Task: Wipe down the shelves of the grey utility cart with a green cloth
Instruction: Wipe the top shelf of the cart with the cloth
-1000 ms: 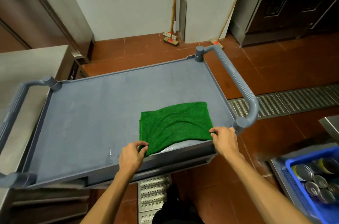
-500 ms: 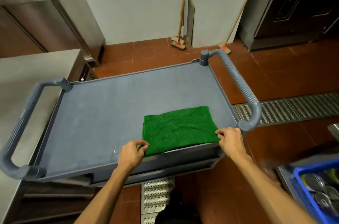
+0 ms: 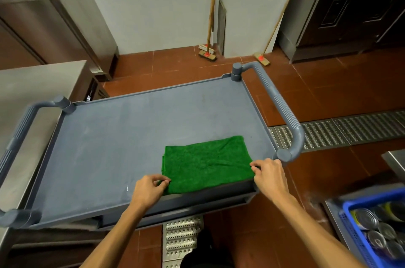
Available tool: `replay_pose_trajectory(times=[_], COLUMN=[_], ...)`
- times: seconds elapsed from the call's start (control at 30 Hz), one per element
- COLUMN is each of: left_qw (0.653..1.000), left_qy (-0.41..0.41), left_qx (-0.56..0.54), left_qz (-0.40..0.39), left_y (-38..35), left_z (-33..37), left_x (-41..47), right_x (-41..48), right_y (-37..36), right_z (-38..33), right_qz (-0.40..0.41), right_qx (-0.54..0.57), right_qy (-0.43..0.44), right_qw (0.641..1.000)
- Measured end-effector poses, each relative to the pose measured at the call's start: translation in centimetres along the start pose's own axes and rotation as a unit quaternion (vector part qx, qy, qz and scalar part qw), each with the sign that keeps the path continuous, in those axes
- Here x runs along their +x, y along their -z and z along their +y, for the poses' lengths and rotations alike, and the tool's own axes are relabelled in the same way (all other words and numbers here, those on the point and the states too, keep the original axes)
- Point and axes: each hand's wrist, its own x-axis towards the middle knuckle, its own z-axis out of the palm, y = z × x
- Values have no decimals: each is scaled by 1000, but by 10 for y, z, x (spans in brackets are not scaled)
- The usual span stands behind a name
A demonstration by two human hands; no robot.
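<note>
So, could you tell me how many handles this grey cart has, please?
2. The left handle is at the cart end beside the steel counter; the right handle is at the opposite end, near the floor grate. None appears hidden.

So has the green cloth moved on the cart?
No. The cloth lies just as close to the near right corner post of the cart as before; only the camera has shifted.

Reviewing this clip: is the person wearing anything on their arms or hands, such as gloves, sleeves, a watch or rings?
Nothing shows. The left hand and right hand are ungloved; the left forearm and right forearm are bare down to the frame's edge. No sleeves, watch, wristband or rings visible.
</note>
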Motion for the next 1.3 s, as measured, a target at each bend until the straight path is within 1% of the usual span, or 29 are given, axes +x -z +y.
replay_pose_trajectory(times=[0.07, 0.17, 0.27, 0.33, 0.4, 0.53, 0.6, 0.73, 0.83, 0.87, 0.9, 0.93, 1.0, 1.03, 1.07, 1.1, 1.13, 1.2, 1.23, 1.27, 1.3], left_qw=[996, 972, 959, 954, 956, 975, 980, 988, 988, 988, 987, 986, 987, 990, 992, 992, 987, 965, 951, 939, 931], left_qy=[10, 35, 36, 16, -5, -22, -19, 18, 26, 28, 35, 43, 53, 39, 4, -52, -119, -227, -260, -278, -287], left_qx=[-87, -231, -280, -296, -287, -220, -200, -155, -146, -144, -145, -148, -135, -112, -77, -32, 19, 123, 167, 201, 222], left_qz=[4, -2, -23, -48, -57, -9, 1, 23, 46, 53, 57, 61, 71, 82, 97, 109, 102, 32, -7, -28, -29], left_y=[0, 4, 3, 1, 1, 4, 8, 17, 19, 18, 17, 15, 11, 9, 7, 4, 1, -5, -8, -11, -12], left_z=[5, 16, 23, 24, 23, 21, 19, 18, 22, 25, 27, 30, 34, 35, 35, 34, 32, 30, 30, 30, 31], left_x=[6, 13, 19, 20, 22, 28, 34, 52, 65, 70, 75, 79, 86, 86, 84, 81, 77, 70, 68, 66, 66], right_x=[5, 16, 27, 32, 37, 48, 56, 71, 84, 87, 90, 92, 91, 88, 85, 82, 80, 76, 73, 71, 70], right_y=[-1, -2, -2, -4, -6, -9, -10, -11, -14, -16, -18, -20, -22, -23, -24, -27, -30, -35, -38, -40, -42], right_z=[-5, -12, -16, -17, -16, -16, -17, -19, -25, -27, -28, -29, -30, -31, -30, -29, -28, -27, -26, -26, -26], right_qz=[1, 0, -10, -5, 0, -9, -2, 19, 25, 26, 27, 26, 7, -10, -26, -40, -54, -87, -96, -94, -86], right_qx=[50, 161, 250, 283, 314, 414, 444, 493, 537, 541, 528, 500, 425, 382, 331, 272, 206, 79, 32, -1, -22], right_qy=[-16, -63, -104, -125, -150, -209, -212, -209, -224, -227, -223, -208, -145, -104, -58, -8, 42, 110, 126, 137, 145], right_qw=[999, 985, 963, 951, 937, 886, 871, 844, 813, 810, 819, 840, 893, 918, 942, 961, 976, 987, 987, 986, 985])
